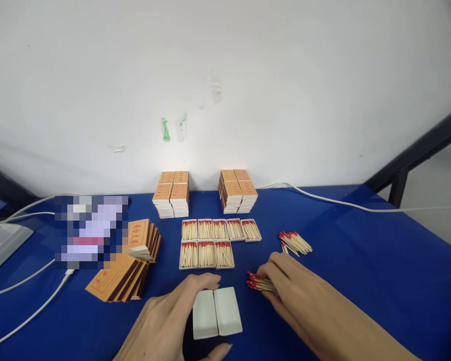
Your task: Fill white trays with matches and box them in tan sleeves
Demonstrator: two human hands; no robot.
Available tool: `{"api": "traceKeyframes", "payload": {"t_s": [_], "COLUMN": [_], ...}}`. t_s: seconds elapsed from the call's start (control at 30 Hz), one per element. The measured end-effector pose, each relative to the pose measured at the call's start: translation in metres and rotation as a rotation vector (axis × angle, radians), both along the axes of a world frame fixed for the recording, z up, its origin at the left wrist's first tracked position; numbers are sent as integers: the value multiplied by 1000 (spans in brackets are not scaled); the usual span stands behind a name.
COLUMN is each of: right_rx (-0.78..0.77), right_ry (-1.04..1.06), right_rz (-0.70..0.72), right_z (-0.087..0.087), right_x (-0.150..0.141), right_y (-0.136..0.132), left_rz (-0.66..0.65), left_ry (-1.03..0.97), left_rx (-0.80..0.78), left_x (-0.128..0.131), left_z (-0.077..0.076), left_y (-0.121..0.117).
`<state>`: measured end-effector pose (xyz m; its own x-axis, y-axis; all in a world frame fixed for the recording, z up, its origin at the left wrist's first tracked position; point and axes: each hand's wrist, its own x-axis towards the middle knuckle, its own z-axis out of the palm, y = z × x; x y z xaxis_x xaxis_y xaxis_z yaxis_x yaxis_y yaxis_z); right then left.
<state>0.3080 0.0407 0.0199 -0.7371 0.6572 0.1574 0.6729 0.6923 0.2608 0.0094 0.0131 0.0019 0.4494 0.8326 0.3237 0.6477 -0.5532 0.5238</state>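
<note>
Two empty white matchbox trays [228,311] lie side by side at the front of the table. My left hand [169,311] curves around them from the left, fingers along their far edge and thumb apart from their near edge. A bunch of red-tipped matches [261,284] is pinched in my right hand [296,291], just right of these trays, heads pointing left. Beyond my right hand lies a loose pile of matches [296,242]. Two rows of match-filled trays [206,254] stand behind the empty ones.
Orange matchbox sleeves [115,278] lean in stacks on the left. Two blocks of stacked matchboxes [171,193] [238,191] stand by the wall. A pixelated object [93,228] and white cables [33,316] lie at left; another cable [323,198] runs along the back right.
</note>
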Motion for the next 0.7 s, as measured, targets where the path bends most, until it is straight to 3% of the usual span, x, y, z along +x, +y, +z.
{"api": "traceKeyframes", "payload": {"t_s": [0.13, 0.33, 0.43, 0.6, 0.7], "right_rx": [99, 108, 74, 53, 57], "right_ry": [-54, -38, 70, 201, 222], "right_rz": [2, -17, -69, -111, -99], "right_z": [-9, -18, -23, -30, -32], "right_x": [-2, -2, -3, -3, -1], "right_y": [-1, 0, 4, 10, 11], "left_rz": [-5, -44, -80, -253, -277], "left_ry": [-54, -27, 66, 180, 181], "left_rx": [14, 44, 71, 53, 63], "left_x": [2, 1, -1, -6, -6], "left_z": [-1, -3, 4, 25, 27], "left_y": [1, 4, 5, 9, 7]}}
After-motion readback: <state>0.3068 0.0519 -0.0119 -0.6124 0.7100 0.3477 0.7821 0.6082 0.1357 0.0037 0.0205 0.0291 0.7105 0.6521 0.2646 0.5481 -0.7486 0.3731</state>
